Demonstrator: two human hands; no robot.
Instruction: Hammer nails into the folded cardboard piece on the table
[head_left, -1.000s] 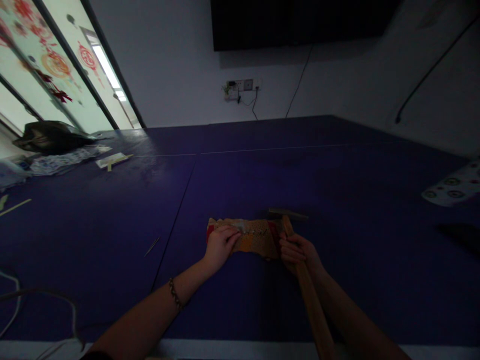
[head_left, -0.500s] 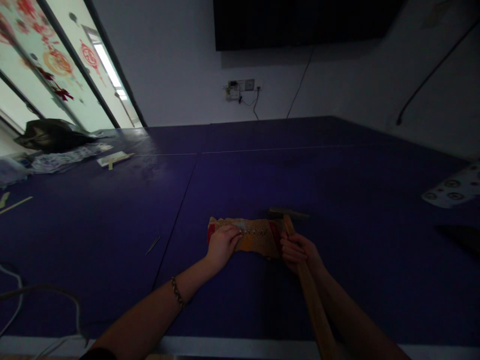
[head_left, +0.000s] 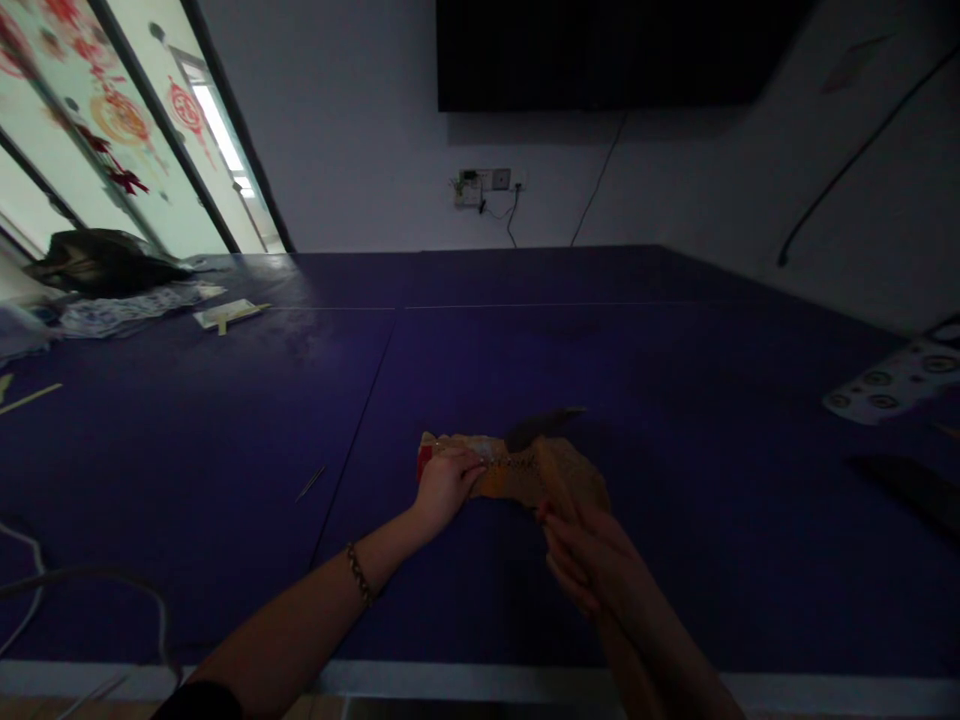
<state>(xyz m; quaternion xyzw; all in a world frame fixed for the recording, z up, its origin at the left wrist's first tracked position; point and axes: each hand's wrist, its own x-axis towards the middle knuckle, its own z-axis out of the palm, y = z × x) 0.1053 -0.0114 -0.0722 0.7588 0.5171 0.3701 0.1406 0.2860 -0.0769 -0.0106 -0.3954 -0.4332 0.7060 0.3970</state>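
A worn brown piece of board [head_left: 502,485], perhaps cardboard, lies on the purple tabletop, with red and orange patches and a row of small dark specks along its middle. My left hand [head_left: 444,484] rests on its left part, fingertips pinched together beside the specks; what they hold is too small to make out. My right hand [head_left: 589,560] is wrapped round the wooden handle of a hammer [head_left: 536,428]. The hammer's dark head, blurred by motion, is over the upper middle of the board, just right of my left fingers. I cannot tell whether it touches.
A thin metal rod [head_left: 310,483] lies left of the board. Cables [head_left: 90,574] loop at the near left. A dark bag [head_left: 105,262] and papers [head_left: 142,310] are at the far left. On the right are a patterned white item [head_left: 892,383] and a dark flat object [head_left: 911,490].
The hammer head has swung left from beyond the board's right end to over its middle, and my right hand has come slightly nearer to me. My left hand stays on the board.
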